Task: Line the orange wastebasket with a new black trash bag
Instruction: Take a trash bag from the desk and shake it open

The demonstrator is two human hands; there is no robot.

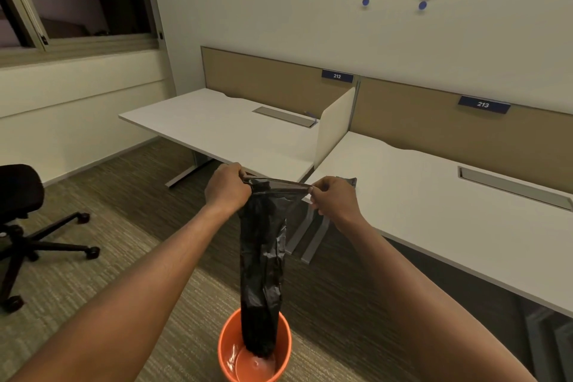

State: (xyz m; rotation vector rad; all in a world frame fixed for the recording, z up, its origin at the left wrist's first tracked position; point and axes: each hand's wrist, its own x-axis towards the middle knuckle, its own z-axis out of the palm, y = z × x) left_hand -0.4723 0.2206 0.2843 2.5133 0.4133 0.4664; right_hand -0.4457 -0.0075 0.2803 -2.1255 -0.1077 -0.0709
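Wastebasket (226, 347) base bag-hidden (partly)

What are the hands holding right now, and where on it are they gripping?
Both hands, left hand and right hand, pinch the top edge of the black trash bag, whose bottom hangs into the orange wastebasket.

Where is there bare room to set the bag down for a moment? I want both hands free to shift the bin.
The desk 212 top is bare up to its cable tray and the divider. Desk 213 is bare too, bar a dark scrap at its near corner. Around the bin it is crowded: both hands hold the bag there.
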